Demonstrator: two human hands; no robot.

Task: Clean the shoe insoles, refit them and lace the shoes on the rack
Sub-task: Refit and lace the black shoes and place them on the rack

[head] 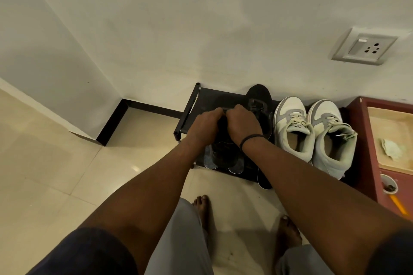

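Black shoes: two on the rack (190, 105); near black shoe (223, 152) under both hands, far black shoe (259, 100) just beyond.
White shoes: two, white pair (312, 131) right of the right hand (242, 123).
Insoles: two insoles (211, 159) visible beneath the wrists.
Hands: left hand (206, 125) and right hand curled at the near shoe's laces; grip hidden.
Alongside: red cabinet (366, 140), far right.

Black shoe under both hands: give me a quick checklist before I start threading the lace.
1. Left hand and right hand are both on the near black shoe: ok.
2. Lace ends pinched: cannot tell, fingers hide them.
3. Shoe sits on the rack: ok.
4. Insoles refitted: not ok, two insoles lie under the shoe.
5. Second black shoe beside it on the rack: ok.
6. White sneakers laced: ok.
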